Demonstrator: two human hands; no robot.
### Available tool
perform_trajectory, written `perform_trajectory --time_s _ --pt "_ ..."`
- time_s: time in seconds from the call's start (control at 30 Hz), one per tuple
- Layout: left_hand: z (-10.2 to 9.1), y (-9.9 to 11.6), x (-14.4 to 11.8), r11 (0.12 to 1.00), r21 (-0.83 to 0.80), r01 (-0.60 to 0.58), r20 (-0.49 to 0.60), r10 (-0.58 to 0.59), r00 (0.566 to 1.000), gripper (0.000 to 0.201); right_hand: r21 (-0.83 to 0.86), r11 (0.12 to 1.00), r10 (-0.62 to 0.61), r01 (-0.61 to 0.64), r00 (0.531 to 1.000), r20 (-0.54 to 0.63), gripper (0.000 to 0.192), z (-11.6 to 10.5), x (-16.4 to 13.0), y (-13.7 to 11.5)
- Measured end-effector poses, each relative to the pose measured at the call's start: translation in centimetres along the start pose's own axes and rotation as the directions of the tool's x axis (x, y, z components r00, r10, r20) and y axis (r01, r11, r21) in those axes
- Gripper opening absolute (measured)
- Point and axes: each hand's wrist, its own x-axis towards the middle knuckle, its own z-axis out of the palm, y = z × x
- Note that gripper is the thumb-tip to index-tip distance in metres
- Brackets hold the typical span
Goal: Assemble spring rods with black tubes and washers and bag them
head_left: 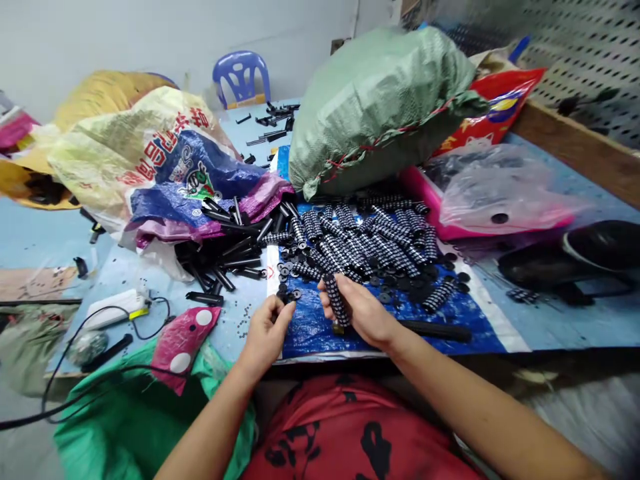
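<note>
Garment (pixel 337 430): red cloth, bottom centre of the frame
Print (pixel 376 448): black irregular blotches, some leaf-like
Forearms (pixel 215 413): bare
Left hand (pixel 267 327): bare
Right hand (pixel 364 310): bare

A person's right hand (pixel 367 312) grips a black-and-white patterned cylinder (pixel 335 301) above a pale blue desk (pixel 237 290). The left hand (pixel 267 330), fingertips pinched together, is just beside small black discs (pixel 297 294); whether it holds anything is unclear. Beyond, similar cylinders (pixel 367 243) lie heaped on a blue sheet (pixel 313 340). Black plastic pieces (pixel 237 257) spill beside a printed bag (pixel 170 150), left of a bulging green sack (pixel 375 100).
</note>
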Motion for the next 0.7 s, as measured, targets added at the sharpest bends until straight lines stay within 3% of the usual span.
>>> perform_trajectory --time_s 0.07,0.2,0.33,0.47,0.57,0.63,0.67,0.7 --pt "1.1 0.1 -1.0 0.963 -0.237 0.125 0.073 -0.111 0.991 0.039 -0.016 1.000 -0.013 0.013 1.000 0.010 0.065 0.5 0.0 -0.1" --pt "2.3 0.7 -2.3 0.791 -0.539 0.290 0.078 -0.296 0.952 0.065 0.038 0.999 -0.032 0.032 0.999 0.006 0.064 0.7 -0.6 0.3" --pt "3.4 2.0 -2.4 0.746 -0.598 0.293 0.055 -0.327 0.943 0.060 0.232 0.973 0.016 -0.001 0.998 -0.061 0.069 0.9 -1.4 0.7" --pt "5.2 3.0 -1.7 0.866 -0.467 0.177 0.016 -0.192 0.981 0.050 0.325 0.941 -0.035 0.095 0.982 -0.185 0.064 2.0 -1.5 1.1" --pt "6.5 3.1 -1.1 0.931 -0.354 0.089 0.019 -0.089 0.996 0.039 0.218 0.968 -0.091 0.125 0.983 -0.157 0.059 2.2 -1.4 1.5" --pt "6.8 2.9 -0.9 0.936 -0.337 0.101 0.034 -0.095 0.995 0.034 0.011 0.979 -0.201 0.203 0.976 -0.086 0.063 1.3 -1.7 1.8" --pt "6.7 2.8 -1.0 0.929 -0.349 0.125 0.046 -0.116 0.992 0.034 -0.144 0.945 -0.300 0.294 0.954 -0.026 0.073 0.6 -1.8 1.9" --pt "6.5 2.8 -1.1 0.915 -0.373 0.152 0.061 -0.139 0.988 0.035 -0.313 0.857 -0.410 0.409 0.910 0.065 0.087 -0.3 -2.0 1.9"
